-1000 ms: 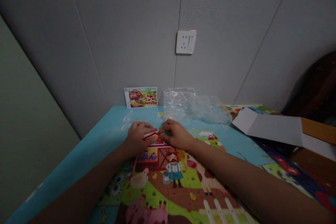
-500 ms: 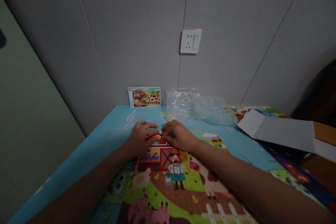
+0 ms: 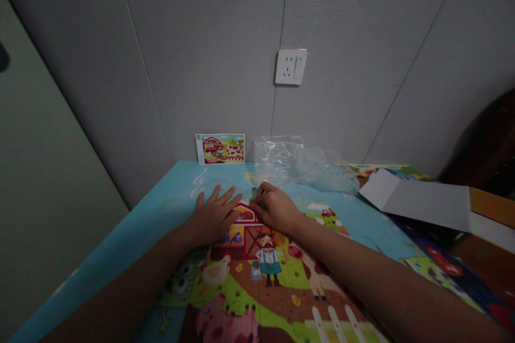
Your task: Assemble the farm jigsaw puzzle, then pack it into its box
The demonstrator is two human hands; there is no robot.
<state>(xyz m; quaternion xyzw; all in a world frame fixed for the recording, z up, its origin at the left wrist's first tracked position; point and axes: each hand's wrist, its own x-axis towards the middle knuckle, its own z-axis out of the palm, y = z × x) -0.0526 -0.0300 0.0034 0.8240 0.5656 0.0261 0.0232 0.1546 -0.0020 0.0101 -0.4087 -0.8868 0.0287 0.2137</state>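
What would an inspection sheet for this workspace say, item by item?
Surface: light-blue patterned tabletop, partly covered
Job's things: farm jigsaw puzzle, largely joined; matching picture card leaning on the wall
Clutter: clear plastic packaging behind, open cardboard box to the right
Grip: left hand spread at the puzzle's upper left; right hand at its top edge, fingers curled, hold unclear
Cables: nothing seen
Surroundings: white socket on gray wall panels

Puzzle [image 3: 281,297] before card [image 3: 223,149] and bag [image 3: 277,156]
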